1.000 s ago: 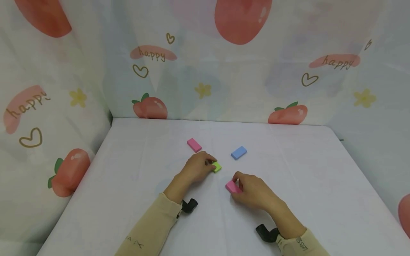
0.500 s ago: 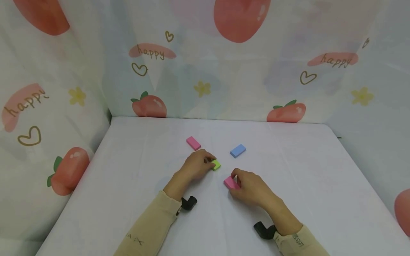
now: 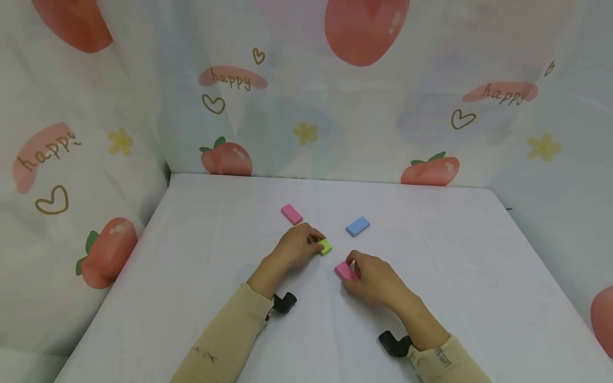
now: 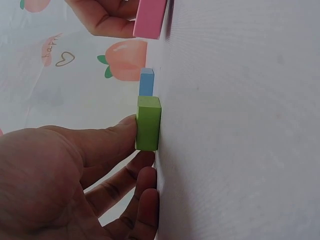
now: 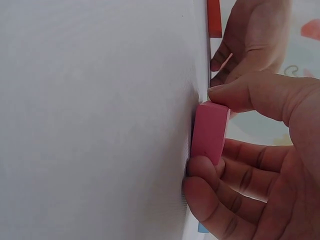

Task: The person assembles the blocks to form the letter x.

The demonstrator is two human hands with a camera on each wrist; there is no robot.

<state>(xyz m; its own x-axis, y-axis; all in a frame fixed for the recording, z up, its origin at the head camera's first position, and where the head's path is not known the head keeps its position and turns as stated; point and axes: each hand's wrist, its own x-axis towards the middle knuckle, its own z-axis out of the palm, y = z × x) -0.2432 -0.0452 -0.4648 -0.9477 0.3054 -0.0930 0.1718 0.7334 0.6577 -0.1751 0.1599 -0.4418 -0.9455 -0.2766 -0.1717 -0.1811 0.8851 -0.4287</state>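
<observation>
on the white table, left hand (image 3: 298,247) pinches a green block (image 3: 325,247), right hand (image 3: 371,274) grips a pink block (image 3: 344,271).

The right hand (image 3: 371,277) with its pink block (image 3: 344,271) sits slightly further left and higher in the head view, nearer the green block (image 3: 325,246).

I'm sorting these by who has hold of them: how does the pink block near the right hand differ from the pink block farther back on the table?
The near pink rectangular block is pinched by the right hand; the far pink rectangular block lies untouched, apart from both hands. The near one sits right of the left hand, the far one behind it. Both are pink, alike in shape, and rest on the white table.
</observation>
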